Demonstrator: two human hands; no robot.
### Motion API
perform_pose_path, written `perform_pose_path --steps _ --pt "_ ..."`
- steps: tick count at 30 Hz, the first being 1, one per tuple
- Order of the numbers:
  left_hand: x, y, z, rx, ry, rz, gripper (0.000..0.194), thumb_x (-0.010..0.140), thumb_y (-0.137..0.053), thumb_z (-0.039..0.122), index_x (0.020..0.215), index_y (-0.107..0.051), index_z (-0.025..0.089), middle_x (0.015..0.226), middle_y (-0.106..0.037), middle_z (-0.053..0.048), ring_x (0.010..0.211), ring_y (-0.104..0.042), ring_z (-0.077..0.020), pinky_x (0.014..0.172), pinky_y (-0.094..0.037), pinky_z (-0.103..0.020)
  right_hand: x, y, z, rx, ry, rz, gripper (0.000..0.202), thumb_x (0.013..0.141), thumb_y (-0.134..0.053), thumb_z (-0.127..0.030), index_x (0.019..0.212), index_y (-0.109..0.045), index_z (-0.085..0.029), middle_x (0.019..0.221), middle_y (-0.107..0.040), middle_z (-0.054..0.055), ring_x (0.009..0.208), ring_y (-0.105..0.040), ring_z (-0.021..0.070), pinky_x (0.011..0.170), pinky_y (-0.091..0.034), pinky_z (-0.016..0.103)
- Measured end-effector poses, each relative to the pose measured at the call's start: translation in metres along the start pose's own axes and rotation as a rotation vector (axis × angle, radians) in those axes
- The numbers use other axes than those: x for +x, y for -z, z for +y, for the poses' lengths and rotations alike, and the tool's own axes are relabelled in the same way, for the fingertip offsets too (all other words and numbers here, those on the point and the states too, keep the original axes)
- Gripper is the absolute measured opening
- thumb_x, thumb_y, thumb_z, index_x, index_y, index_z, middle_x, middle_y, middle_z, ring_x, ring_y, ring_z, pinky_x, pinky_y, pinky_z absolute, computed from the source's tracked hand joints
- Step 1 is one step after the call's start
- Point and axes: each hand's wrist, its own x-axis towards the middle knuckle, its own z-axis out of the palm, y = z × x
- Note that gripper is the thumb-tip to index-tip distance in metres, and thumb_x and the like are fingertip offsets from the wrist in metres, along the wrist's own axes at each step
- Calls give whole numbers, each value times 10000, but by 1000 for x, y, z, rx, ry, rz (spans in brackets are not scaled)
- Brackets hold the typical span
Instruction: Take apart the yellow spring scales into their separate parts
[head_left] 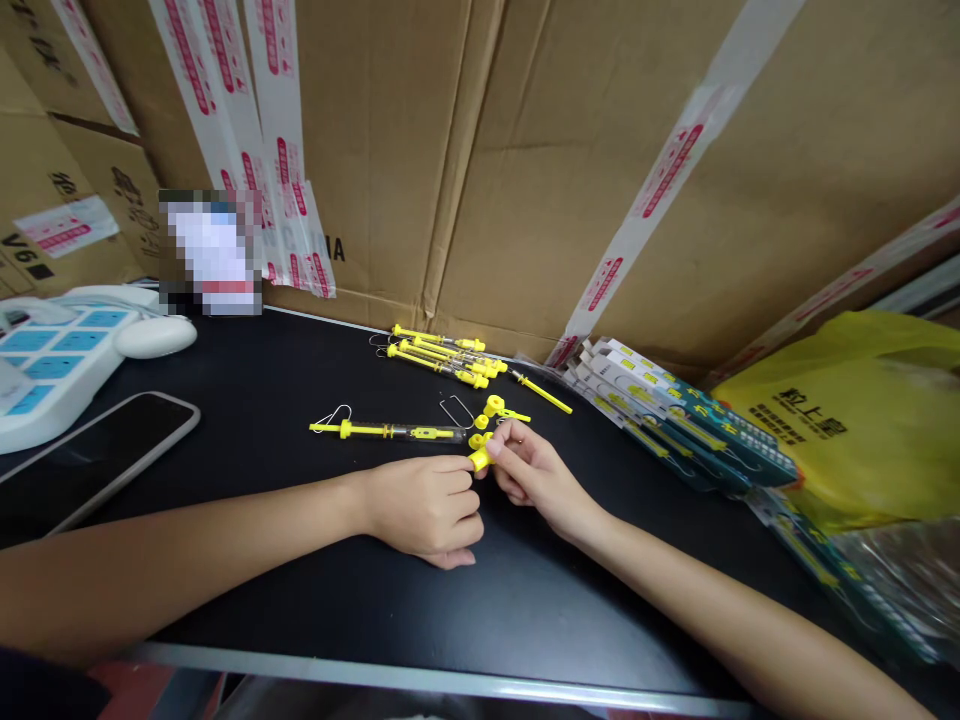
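Observation:
Near the middle of the black table, my right hand [532,470] pinches a small yellow plastic cap [481,458] between thumb and fingers. My left hand [431,508] is beside it, back upward and fingers curled, with the index fingertip against the cap; whatever lies under those fingers is hidden. Just beyond are loose yellow plastic pieces [493,405] and a bent wire hook [456,411]. A clear-tubed yellow spring scale [397,431] lies left of them, a wire hook at its left end. Farther back, several similar spring scales [439,358] lie in a pile.
Stacked printed packages [675,410] and a yellow plastic bag [862,410] occupy the right side. On the left are a phone [97,460] and a white-and-blue power strip [67,360]. Taped cardboard [375,150] walls the table's back edge.

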Motion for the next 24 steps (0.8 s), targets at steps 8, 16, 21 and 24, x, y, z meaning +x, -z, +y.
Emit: perform_pose_path --steps 8,16,21,24 --pt "0 -1 0 14 15 -13 330 862 -442 401 687 -602 172 577 -537 -14 561 -482 -149 759 -454 -308 -2 -3 1 16 20 4 313 802 -611 -423 766 -391 -204 589 -518 -70 375 -258 14 326 -183 118" --pt "-1 -1 0 -1 21 -6 315 858 -459 403 703 -599 167 578 -528 -14 557 -470 -145 732 -444 -306 -1 -1 1 5 10 14 329 792 -617 -437 773 -383 -206 645 -562 -47 383 -257 15 330 -170 123" --pt "-1 -1 0 -10 20 -2 304 855 -468 403 703 -596 173 584 -528 -10 568 -471 -146 734 -441 -305 1 2 2 17 12 15 335 795 -610 -453 778 -387 -204 646 -564 -45 383 -252 12 328 -169 118" --pt "-3 2 -1 22 61 38 305 872 -457 368 648 -557 188 568 -514 6 569 -465 -138 728 -425 -299 1 4 3 25 8 32 329 797 -607 -451 774 -395 -200 650 -565 -43 381 -262 10 324 -173 112"
